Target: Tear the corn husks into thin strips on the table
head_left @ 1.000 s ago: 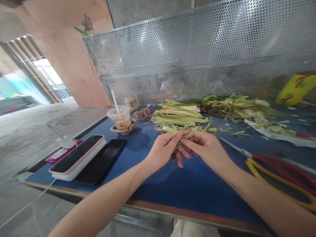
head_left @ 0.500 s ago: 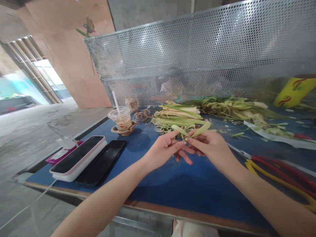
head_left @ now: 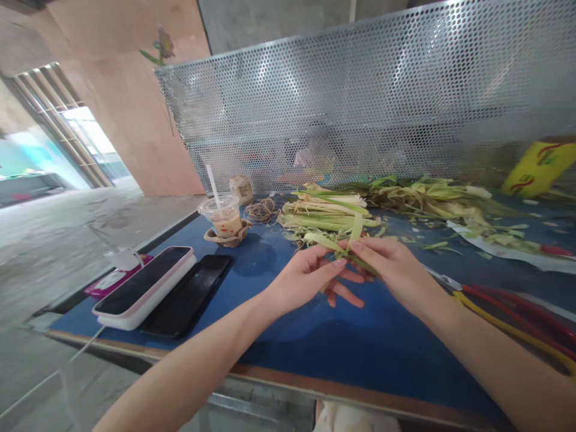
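Both my hands meet over the middle of the blue table (head_left: 360, 342) and pinch one thin green stalk (head_left: 335, 248) with pale leaves peeling off it. My left hand (head_left: 306, 276) grips the stalk from the left, thumb and forefinger closed on it. From the right, my right hand (head_left: 389, 267) pinches a leaf strip that stands up at its fingertips. Just beyond my hands lies a pile of similar green stalks (head_left: 326, 213).
Two phones (head_left: 148, 285) lie at the left, a plastic cup with a straw (head_left: 224, 219) and rubber bands (head_left: 261, 210) behind them. Peeled husks (head_left: 427, 195) spread at the back right. Red and yellow handled shears (head_left: 504, 300) lie at the right. A perforated metal screen (head_left: 382, 102) backs the table.
The peeled leaves have shifted: one strip that pointed right now stands upright at my right fingertips, and my hands have drawn slightly nearer to me.
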`<state>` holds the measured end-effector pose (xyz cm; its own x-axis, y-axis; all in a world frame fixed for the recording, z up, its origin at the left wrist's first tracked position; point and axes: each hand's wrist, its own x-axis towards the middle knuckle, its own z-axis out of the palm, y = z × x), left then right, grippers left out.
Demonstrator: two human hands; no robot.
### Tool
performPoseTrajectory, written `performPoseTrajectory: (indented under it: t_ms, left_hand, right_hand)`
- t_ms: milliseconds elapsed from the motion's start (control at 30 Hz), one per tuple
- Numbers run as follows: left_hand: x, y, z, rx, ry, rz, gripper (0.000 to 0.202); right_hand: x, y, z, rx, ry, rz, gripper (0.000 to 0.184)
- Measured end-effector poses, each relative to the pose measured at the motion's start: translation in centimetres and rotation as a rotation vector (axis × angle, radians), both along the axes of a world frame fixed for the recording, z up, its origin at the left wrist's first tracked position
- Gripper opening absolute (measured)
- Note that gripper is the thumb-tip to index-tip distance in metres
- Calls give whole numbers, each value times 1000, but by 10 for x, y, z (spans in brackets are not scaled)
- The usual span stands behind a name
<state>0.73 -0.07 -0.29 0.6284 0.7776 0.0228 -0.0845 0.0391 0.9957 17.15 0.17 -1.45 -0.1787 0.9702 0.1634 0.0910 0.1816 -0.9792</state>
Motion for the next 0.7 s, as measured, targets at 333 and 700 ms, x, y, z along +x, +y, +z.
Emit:
performPoseTrajectory:
  t_ms: [333,700]
  left_hand:
    - [5,3,-6,-65,-84,133,21]
    - [2,1,-6,-145,-80,53,24]
  right_hand:
    - [-6,-2,-2,143,78,-102,20]
    - [-1,-3,-5,165,137,-147,13]
